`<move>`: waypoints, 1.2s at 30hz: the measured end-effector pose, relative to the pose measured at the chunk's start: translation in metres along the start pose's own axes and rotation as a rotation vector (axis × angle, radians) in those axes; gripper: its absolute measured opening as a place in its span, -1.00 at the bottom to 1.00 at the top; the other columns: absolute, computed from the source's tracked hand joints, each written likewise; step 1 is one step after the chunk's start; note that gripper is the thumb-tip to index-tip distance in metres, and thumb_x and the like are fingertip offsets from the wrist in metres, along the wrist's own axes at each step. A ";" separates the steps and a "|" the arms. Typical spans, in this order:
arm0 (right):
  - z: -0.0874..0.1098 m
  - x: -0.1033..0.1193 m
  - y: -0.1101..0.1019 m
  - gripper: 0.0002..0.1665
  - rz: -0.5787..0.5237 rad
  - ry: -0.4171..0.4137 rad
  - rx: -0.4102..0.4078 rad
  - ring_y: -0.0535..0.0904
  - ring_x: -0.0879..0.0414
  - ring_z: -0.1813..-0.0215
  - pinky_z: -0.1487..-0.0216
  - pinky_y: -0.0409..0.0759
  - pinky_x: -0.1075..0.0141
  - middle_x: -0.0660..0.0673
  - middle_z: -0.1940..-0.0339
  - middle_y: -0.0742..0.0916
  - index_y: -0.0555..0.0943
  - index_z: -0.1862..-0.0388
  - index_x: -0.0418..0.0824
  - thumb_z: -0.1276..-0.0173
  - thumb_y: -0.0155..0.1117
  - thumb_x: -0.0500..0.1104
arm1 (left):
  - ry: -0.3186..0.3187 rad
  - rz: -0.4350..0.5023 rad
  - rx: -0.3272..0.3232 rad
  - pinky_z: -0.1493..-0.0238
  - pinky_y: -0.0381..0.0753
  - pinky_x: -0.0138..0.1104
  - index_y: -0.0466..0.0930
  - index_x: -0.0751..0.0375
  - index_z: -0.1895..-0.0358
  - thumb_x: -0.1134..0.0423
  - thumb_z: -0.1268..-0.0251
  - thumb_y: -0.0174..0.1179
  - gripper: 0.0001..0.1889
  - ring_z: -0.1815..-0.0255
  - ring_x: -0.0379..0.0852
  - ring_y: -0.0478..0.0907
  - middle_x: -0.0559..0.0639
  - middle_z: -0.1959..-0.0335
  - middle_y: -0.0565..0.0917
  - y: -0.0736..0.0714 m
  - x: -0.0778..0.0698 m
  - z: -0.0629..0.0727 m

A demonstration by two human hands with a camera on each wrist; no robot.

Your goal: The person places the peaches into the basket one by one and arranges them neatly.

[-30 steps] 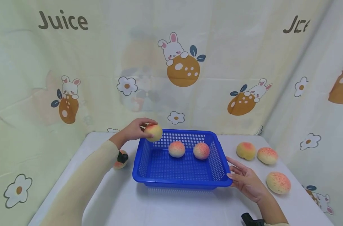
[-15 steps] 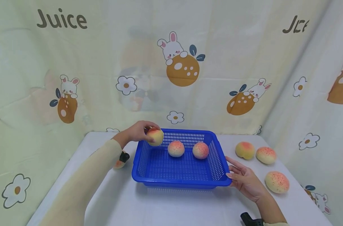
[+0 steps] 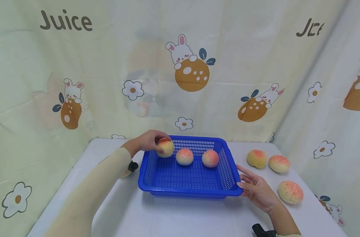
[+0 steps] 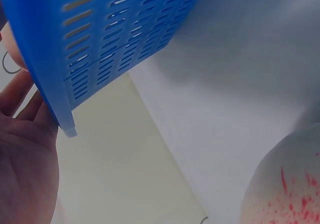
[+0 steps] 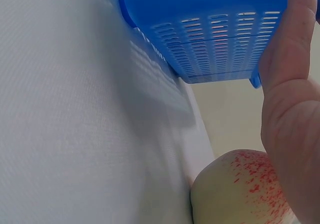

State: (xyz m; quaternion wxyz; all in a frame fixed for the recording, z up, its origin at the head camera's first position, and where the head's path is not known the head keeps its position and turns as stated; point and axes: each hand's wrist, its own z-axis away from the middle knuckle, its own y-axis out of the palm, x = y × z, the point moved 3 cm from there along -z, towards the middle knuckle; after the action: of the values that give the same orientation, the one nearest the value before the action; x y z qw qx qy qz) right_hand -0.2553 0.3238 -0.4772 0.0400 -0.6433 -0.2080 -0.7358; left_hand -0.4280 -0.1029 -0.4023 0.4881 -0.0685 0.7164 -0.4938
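gripping yellow-red peach (image 3: pixel 165 148) in left hand (image 3: pixel 149 140) | located at far-left corner of blue basket (image 3: pixel 187 190), just beside middle peach (image 3: pixel 184 156), cannot tell if touching bottom | holding right rim with right hand (image 3: pixel 256 190) | best to lower gently, spare middle peach a bump, brace basket, loosen fingers only once well supported

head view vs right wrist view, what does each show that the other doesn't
Only the head view: the left hand holding a peach at the left end of the blue basket, the basket's inside, and the rabbit prints on the curtain.

Only the right wrist view: pinkish patches showing through the basket's slots from outside.

Both: the right hand touching the basket, the white table, and a speckled peach near that hand.
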 end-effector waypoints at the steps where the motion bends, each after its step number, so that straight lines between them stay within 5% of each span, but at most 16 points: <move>1: 0.000 0.000 0.000 -0.22 0.001 0.000 0.000 0.77 0.14 0.00 -0.05 0.75 0.20 0.02 -0.03 0.72 0.14 -0.67 0.00 -0.58 0.07 -0.37 | 0.003 -0.007 0.004 -0.29 0.60 -0.13 0.66 -0.04 -0.25 0.21 -0.15 0.52 -0.46 -0.14 -0.05 0.61 0.00 -0.24 0.65 0.000 0.000 0.000; 9: -0.001 0.001 0.001 -0.21 0.006 -0.005 0.005 0.77 0.13 -0.01 -0.05 0.75 0.20 0.01 -0.05 0.73 0.11 -0.68 -0.01 -0.57 0.06 -0.37 | 0.021 -0.106 0.061 -0.23 0.61 -0.15 0.69 -0.14 -0.21 0.17 -0.19 0.50 -0.52 -0.09 -0.08 0.56 -0.05 -0.12 0.66 0.001 -0.005 -0.001; 18: -0.001 0.000 0.001 -0.23 -0.005 0.008 0.007 0.77 0.12 -0.01 -0.06 0.75 0.20 0.01 -0.05 0.73 0.18 -0.65 0.04 -0.57 0.08 -0.37 | -0.040 -0.205 0.104 -0.24 0.60 -0.15 0.70 -0.27 -0.17 0.14 -0.17 0.52 -0.53 -0.11 -0.08 0.52 -0.10 -0.11 0.63 0.008 -0.002 -0.005; 32: -0.001 0.001 0.001 -0.24 0.014 0.008 0.009 0.76 0.12 -0.04 -0.08 0.74 0.18 0.02 -0.07 0.73 0.19 -0.65 0.05 -0.58 0.07 -0.36 | -0.099 -0.281 0.145 -0.40 0.52 -0.11 0.71 -0.24 -0.17 0.15 -0.13 0.55 -0.51 -0.29 -0.08 0.50 -0.11 -0.25 0.63 0.016 -0.004 -0.004; 36: 0.000 0.000 0.001 -0.25 0.020 0.014 0.003 0.76 0.12 -0.05 -0.09 0.74 0.17 0.02 -0.06 0.73 0.19 -0.65 0.06 -0.58 0.07 -0.35 | -0.074 -0.318 0.162 -0.32 0.56 -0.16 0.73 -0.16 -0.13 0.13 -0.11 0.56 -0.54 -0.18 -0.09 0.54 -0.10 -0.15 0.67 0.017 -0.003 -0.006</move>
State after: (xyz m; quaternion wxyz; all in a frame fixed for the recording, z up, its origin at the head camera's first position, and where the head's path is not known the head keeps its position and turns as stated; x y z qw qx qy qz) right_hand -0.2555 0.3232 -0.4767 0.0499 -0.6401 -0.2023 -0.7394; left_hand -0.4241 -0.0887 -0.4136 0.4338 -0.1597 0.6361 -0.6179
